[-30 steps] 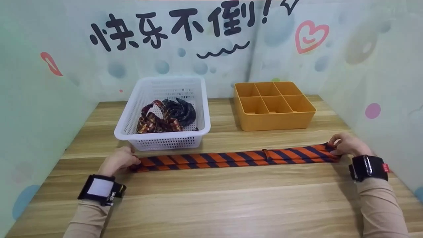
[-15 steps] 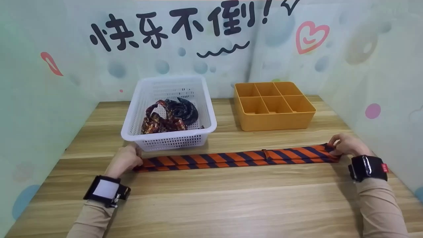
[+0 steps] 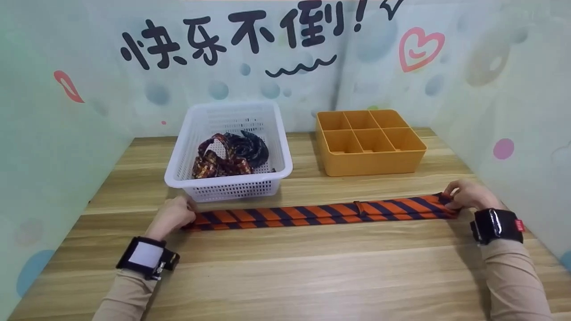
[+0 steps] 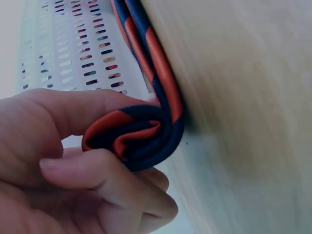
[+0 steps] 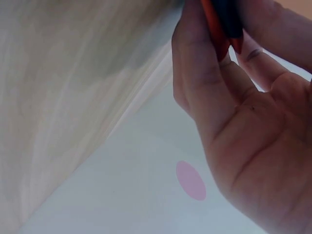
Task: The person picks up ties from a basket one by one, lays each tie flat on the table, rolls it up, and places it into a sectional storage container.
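The striped tie (image 3: 285, 216) I'm watching is orange and navy, its slanted bands running the whole visible length, with a lengthwise line along it and a small loop nearer its right end. On my head feed it stretches almost straight across the wood-grain surface (image 3: 312, 267), from the left grip (image 3: 171, 218) to the right grip (image 3: 470, 195), in front of the white basket (image 3: 236, 190) and the orange divided box (image 3: 374, 164). Up close on the left wrist feed, I see the tie's left end wound into a small spiral, with the rest leading away from it beside the basket's slotted wall. The left grip is narrow, its digits bent around that roll and pinching it from both sides. The right grip is narrow as well: on its wrist feed I have the tie's other end caught between thumb and fingers, two orange tips poking out toward the palm. I can't tell from here whether that right end touches the surface.
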`<action>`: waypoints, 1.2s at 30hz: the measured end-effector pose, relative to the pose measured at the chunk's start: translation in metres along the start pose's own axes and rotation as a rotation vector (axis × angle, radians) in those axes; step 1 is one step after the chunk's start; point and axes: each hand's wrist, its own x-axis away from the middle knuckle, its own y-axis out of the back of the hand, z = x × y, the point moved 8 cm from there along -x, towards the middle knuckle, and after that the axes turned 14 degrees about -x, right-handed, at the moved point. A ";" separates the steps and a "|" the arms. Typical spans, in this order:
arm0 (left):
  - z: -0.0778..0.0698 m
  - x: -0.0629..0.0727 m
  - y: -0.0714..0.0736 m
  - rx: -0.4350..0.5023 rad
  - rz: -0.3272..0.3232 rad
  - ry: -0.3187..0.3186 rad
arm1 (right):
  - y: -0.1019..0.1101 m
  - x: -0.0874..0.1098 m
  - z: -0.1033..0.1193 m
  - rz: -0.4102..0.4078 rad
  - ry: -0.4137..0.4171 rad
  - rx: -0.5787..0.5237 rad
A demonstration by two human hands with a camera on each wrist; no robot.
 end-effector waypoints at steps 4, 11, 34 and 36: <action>-0.002 -0.003 0.002 -0.051 -0.055 0.018 | 0.000 0.000 0.000 0.003 0.003 -0.005; -0.006 0.001 0.002 0.032 0.051 0.018 | 0.001 0.001 0.002 -0.006 0.015 0.041; -0.019 0.002 0.006 -0.075 0.019 -0.215 | -0.001 0.002 0.007 -0.026 0.008 0.038; -0.023 0.003 0.007 -0.110 0.004 -0.267 | -0.001 0.002 0.007 -0.026 0.007 0.035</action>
